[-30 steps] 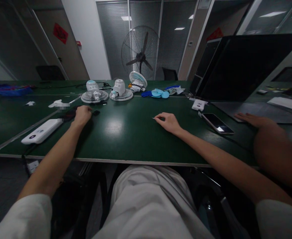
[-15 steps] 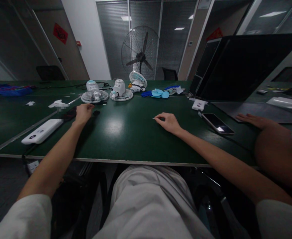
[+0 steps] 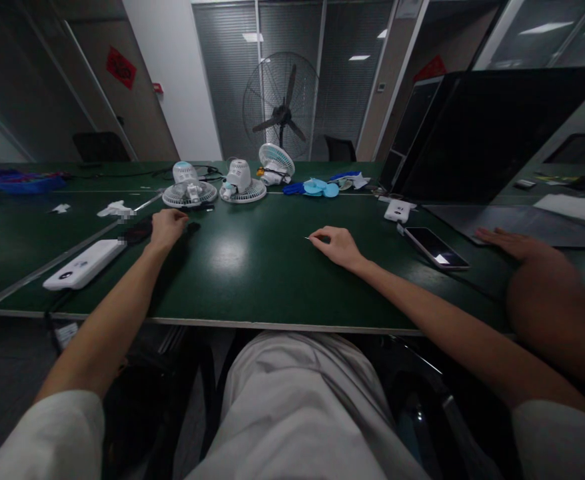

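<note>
My left hand [image 3: 168, 227] hovers over or rests on the left of the green table [image 3: 252, 287], thumb and fingers pinched together. What they hold, if anything, I cannot make out. Beside it lie a dark flat object [image 3: 140, 230] and a white power bank [image 3: 85, 265] with a dark cable. My right hand [image 3: 336, 245] is right of the table's middle, with thumb and forefinger closed on a thin pale sliver [image 3: 306, 238]. Only the sliver's tip shows, too small to name.
White fans [image 3: 190, 193] stand face down at the back, near blue fan blades [image 3: 317, 187]. To the right are a phone [image 3: 435, 247], a small white device [image 3: 397, 211] and a large black monitor [image 3: 492, 133]. Another person's hand [image 3: 512, 241] lies at the right on a grey sheet.
Both my hands keep their places and closed pinches. At the right, the other person's arm has shifted very slightly left, and the white item behind it looks flatter.
</note>
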### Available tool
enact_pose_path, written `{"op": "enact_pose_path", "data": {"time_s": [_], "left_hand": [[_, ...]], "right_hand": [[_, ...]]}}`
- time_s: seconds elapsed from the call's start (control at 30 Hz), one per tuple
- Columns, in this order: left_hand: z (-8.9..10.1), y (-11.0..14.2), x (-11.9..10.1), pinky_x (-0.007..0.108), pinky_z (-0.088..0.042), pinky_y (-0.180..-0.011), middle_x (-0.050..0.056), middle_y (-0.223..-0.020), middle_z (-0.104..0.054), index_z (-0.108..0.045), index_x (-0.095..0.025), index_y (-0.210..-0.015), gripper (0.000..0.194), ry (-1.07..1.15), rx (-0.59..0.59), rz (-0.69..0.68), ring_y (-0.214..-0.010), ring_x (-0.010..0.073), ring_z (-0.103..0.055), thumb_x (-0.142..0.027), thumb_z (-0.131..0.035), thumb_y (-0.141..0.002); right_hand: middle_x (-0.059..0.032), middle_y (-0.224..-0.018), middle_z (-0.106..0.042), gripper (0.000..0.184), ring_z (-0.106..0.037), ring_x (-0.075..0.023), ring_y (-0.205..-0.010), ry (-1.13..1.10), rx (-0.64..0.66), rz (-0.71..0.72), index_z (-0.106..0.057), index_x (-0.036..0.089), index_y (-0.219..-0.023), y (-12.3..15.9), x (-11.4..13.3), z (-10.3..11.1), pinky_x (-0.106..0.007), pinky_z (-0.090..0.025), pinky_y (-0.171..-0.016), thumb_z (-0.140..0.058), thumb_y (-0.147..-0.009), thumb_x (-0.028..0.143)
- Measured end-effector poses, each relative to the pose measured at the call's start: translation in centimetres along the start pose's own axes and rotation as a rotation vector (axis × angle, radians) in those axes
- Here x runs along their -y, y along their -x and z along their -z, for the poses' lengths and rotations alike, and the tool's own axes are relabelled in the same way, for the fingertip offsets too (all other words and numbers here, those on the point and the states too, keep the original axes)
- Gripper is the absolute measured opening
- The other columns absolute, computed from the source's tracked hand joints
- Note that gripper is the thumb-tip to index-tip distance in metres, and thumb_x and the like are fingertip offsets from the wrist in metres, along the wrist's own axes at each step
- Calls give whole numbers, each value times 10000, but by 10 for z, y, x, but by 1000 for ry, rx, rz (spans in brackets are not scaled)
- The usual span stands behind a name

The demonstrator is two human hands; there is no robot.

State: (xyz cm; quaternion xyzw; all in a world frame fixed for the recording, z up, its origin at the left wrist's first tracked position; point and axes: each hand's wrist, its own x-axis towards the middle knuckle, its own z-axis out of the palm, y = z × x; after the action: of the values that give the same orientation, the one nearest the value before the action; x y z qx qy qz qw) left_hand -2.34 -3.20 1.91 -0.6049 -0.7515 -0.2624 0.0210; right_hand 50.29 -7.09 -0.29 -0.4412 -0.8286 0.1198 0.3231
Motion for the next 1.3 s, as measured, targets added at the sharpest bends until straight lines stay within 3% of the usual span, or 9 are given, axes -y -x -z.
{"op": "enact_pose_path", "data": {"time_s": [0.13, 0.37, 0.63, 1.07, 1.3], "left_hand": [[4, 4, -8, 348, -518, -977, 130, -1131, -783, -806, -156, -1146, 313, -1, -26, 51, -1064, 291, -711, -326, -652, -933], [-6, 7, -14, 337, -518, -961, 150, -1145, -779, -792, -135, -1169, 347, -31, -28, 26, -1063, 291, -716, -354, -618, -963], [-16, 6, -13, 341, -528, -945, 160, -1186, -770, -792, -163, -1154, 328, -53, 48, 15, -1087, 308, -710, -360, -660, -929], [-9, 17, -31, 365, -540, -954, 134, -1197, -777, -799, -170, -1141, 326, -18, -15, 159, -1140, 328, -698, -328, -699, -875], [-13, 10, -27, 386, -534, -978, 140, -1165, -783, -826, -172, -1098, 325, 39, -11, 217, -1133, 341, -704, -302, -750, -810]], "right_hand": [[-67, -1114, -782, 248, -726, -257, -967, -13, 7, -1, -812, 261, -1115, 1, 0, 1, -416, -585, -855, -647, -1014, 417], [-73, -1098, -779, 250, -725, -251, -955, -30, 22, -2, -807, 242, -1110, 2, 3, 3, -408, -586, -846, -642, -1017, 406], [-67, -1101, -782, 231, -730, -248, -959, -19, 16, 12, -807, 244, -1104, 1, 1, 1, -404, -583, -859, -657, -1010, 392], [-69, -1074, -782, 238, -724, -242, -929, 5, 1, 28, -813, 237, -1097, 1, 3, 1, -395, -565, -832, -646, -1016, 386], [-71, -1088, -783, 245, -723, -238, -937, -4, 5, 43, -805, 233, -1104, 1, 1, 0, -395, -570, -835, -641, -1024, 396]]}}
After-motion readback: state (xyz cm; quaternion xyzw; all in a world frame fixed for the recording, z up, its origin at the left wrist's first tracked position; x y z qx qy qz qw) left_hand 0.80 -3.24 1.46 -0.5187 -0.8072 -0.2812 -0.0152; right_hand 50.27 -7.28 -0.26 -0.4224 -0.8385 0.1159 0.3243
